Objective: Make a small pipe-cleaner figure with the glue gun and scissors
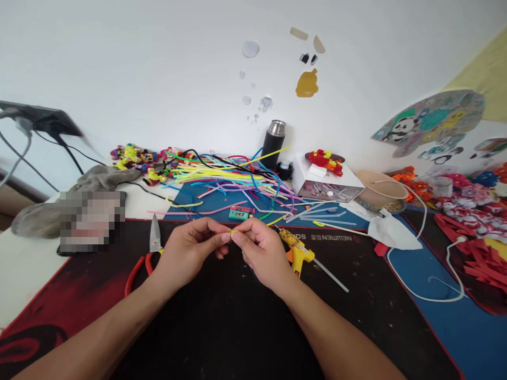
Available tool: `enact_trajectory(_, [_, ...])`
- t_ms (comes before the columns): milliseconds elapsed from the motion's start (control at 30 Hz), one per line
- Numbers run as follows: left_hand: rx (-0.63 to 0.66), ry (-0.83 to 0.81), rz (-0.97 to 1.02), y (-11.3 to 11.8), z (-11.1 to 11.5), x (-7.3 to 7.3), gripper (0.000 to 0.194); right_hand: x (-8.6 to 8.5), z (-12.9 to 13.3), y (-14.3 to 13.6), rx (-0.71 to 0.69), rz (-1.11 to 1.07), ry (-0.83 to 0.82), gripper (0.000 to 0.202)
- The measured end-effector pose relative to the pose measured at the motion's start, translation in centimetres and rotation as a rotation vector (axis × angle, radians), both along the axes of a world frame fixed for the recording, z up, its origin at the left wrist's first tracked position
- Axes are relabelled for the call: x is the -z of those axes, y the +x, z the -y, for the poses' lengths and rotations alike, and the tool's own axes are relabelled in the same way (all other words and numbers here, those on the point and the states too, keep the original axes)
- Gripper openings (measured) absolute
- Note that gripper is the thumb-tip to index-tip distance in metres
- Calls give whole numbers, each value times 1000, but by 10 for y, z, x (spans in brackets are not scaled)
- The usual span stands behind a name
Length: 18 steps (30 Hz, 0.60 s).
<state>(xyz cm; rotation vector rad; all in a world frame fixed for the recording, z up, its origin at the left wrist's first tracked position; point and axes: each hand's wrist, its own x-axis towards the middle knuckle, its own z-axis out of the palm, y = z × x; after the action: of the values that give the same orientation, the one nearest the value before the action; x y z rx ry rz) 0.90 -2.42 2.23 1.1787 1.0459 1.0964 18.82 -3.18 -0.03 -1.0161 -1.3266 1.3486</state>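
My left hand point(190, 250) and my right hand point(267, 256) meet at the fingertips above the dark mat point(222, 327). Thumbs and forefingers of both pinch a small yellow piece point(232, 232), mostly hidden by the fingers; it may be a bit of pipe cleaner. Left of my left wrist lie scissors point(155, 237) with red handles, blades pointing away. A yellow hot glue gun point(301, 257) rests just beyond my right hand, a clear glue stick point(331, 275) poking out of it. Behind the hands is a small pink and teal box point(241, 212).
A heap of colourful pipe cleaners point(233, 177) spreads along the back, before a black thermos point(274, 142). At right are a white box point(330, 182), a straw hat point(382, 190), a white cable point(420, 300) and red strips point(481, 269). A phone point(89, 221) lies left.
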Motion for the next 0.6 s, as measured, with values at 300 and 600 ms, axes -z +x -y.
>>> enact_trajectory(300, [57,-112,135,3,-7,8,39,3,-4,0,-24,-92,-102,32])
enact_trajectory(600, [202,-195,217,-1,-10,7,42,-4,-9,5,-38,-31,-112,38])
